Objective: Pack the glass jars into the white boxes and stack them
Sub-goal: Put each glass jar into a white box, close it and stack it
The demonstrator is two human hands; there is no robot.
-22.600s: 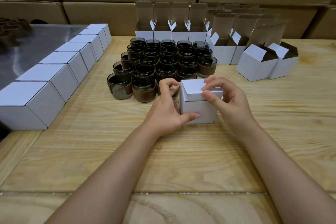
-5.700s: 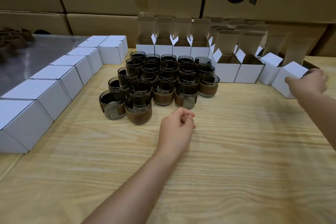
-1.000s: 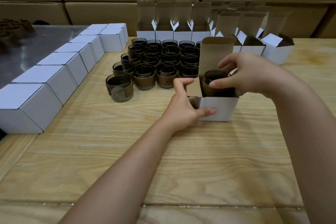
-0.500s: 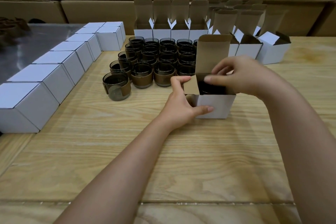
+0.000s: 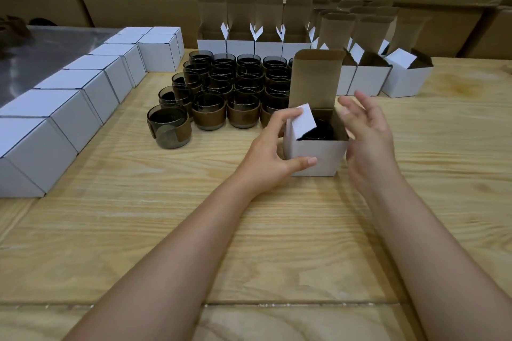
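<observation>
A: Where do we find the glass jar (image 5: pixel 321 131)?
B: We see it inside the open white box (image 5: pixel 318 156) on the wooden table (image 5: pixel 194 216).
A: And the hands?
B: The left hand (image 5: pixel 273 158) grips the box, forefinger bending a side flap (image 5: pixel 304 120) inward; the right hand (image 5: pixel 365 135) sits just beside it, fingers spread, holding nothing.

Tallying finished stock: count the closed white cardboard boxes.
9 closed white cardboard boxes: seven in a line down the left side, two just right of its far end. Far ones overlap; others may be hidden.
</observation>
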